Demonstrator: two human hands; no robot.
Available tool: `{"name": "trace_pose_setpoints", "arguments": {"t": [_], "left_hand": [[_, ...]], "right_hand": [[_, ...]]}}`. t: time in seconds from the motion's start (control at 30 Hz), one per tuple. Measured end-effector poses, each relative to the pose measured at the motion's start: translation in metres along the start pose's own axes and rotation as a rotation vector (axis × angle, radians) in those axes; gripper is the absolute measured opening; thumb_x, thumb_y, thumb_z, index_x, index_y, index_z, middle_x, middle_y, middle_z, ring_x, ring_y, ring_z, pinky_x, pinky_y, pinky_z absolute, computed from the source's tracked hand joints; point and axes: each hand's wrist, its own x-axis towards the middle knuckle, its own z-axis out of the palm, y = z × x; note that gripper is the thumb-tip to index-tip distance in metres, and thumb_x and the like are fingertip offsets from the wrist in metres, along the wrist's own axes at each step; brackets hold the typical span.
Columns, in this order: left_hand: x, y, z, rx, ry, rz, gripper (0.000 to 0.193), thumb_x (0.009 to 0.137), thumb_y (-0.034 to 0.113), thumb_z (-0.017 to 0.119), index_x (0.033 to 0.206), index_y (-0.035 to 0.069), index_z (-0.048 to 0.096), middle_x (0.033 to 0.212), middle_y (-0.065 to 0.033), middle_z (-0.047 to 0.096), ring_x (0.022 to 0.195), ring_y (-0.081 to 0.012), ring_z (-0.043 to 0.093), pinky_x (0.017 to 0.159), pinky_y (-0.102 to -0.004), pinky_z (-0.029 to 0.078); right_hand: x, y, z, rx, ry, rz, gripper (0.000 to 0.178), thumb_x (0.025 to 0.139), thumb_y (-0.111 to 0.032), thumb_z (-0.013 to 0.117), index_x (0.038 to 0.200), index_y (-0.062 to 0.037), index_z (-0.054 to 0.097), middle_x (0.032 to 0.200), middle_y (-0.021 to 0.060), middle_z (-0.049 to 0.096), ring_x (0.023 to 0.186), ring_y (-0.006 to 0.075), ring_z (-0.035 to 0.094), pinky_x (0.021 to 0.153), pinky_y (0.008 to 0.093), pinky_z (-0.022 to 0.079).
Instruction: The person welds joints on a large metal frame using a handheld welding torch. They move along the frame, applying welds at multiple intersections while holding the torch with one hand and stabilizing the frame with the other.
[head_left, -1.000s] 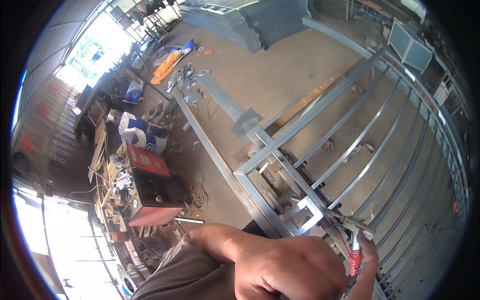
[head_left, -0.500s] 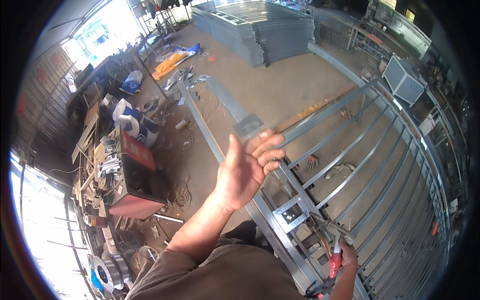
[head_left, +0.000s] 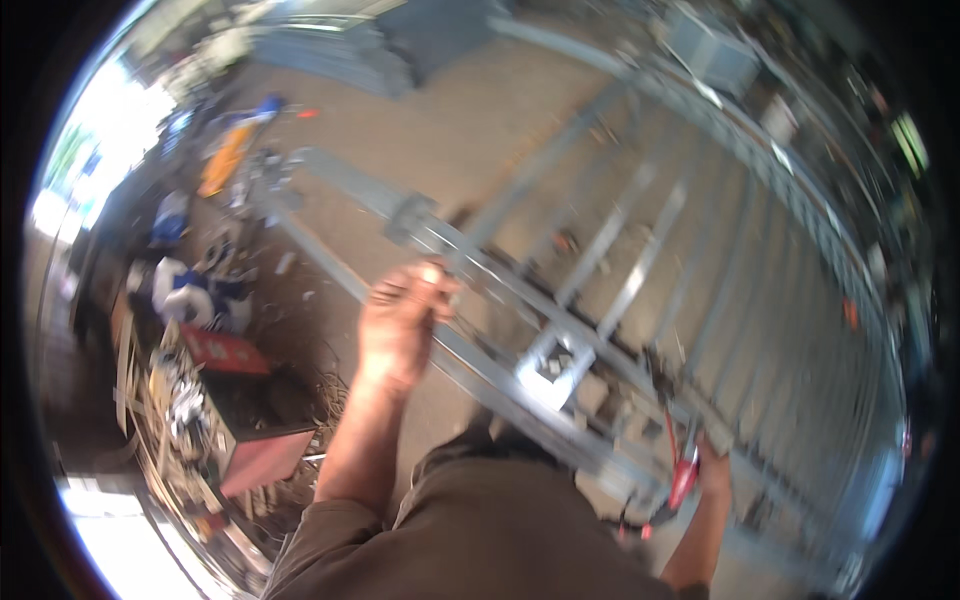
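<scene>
My left hand (head_left: 408,310) is raised over the near side of a grey metal frame (head_left: 490,265), its fingers curled in and pressed together. Motion blur hides whether anything is inside them. Lower right, my right hand (head_left: 714,465) is closed at a tool with a red handle (head_left: 684,478), whose kind I cannot make out. Beside that tool a short grey metal piece (head_left: 708,415) lies along the frame. A shiny square bracket (head_left: 553,370) sits on the frame rails between my hands. A flat grey plate (head_left: 410,218) is at the far end, beyond my left hand.
Long parallel bars (head_left: 640,270) fill the right side. A stack of grey metal panels (head_left: 330,50) stands at the back. To my left are a red and black cabinet (head_left: 265,465) with loose items on top, blue and white sacks (head_left: 195,295) and scattered scraps.
My left hand has turned and closed from open, fingers-spread, and moved left in view. The whole view has swung and blurred. My right hand stays at the red-handled tool.
</scene>
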Motion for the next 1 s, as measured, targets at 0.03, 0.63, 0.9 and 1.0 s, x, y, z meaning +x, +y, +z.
{"name": "trace_pose_setpoints", "arguments": {"t": [0.03,0.63,0.9,1.0], "left_hand": [[0.0,-0.008,-0.012,0.006,-0.007,-0.058,0.011,0.098,0.016,0.075,0.104,0.006,0.074,0.09,-0.008,0.076,0.066,-0.0102,0.061,0.064,-0.0233,0.049],[-0.082,0.071,0.151,1.098,-1.591,0.509,0.021,0.087,0.029,0.075,0.097,0.01,0.072,0.09,-0.0064,0.067,0.07,-0.025,0.06,0.06,-0.0379,0.048],[-0.144,0.037,0.276,0.585,-1.692,0.236,0.023,0.093,0.023,0.06,0.112,0.01,0.068,0.09,-0.0089,0.07,0.066,-0.0265,0.067,0.056,-0.0399,0.055],[-0.152,0.032,0.325,0.638,-1.841,-0.146,0.038,0.097,0.022,0.058,0.133,0.012,0.054,0.093,-0.0114,0.07,0.076,-0.0321,0.071,0.062,-0.0441,0.058]], "right_hand": [[-0.019,-0.001,-0.011,-0.009,-0.046,-0.108,0.038,0.096,-0.022,0.077,0.127,-0.0027,0.068,0.118,0.003,0.072,0.11,0.0152,0.064,0.097,0.033,0.05],[-0.3,-0.21,-0.247,0.161,0.71,-0.347,0.057,0.1,-0.05,0.068,0.13,-0.0012,0.061,0.097,0.0065,0.068,0.085,0.0123,0.062,0.074,0.027,0.048],[-0.214,-0.24,-0.25,0.022,0.438,-0.466,0.054,0.101,-0.047,0.068,0.128,-0.0003,0.061,0.097,0.008,0.069,0.077,0.0111,0.064,0.064,0.0242,0.05],[-0.164,-0.247,-0.265,-0.055,0.342,-0.503,0.053,0.101,-0.045,0.068,0.128,0.0001,0.062,0.097,0.0086,0.07,0.074,0.0106,0.064,0.061,0.0232,0.051]]}}
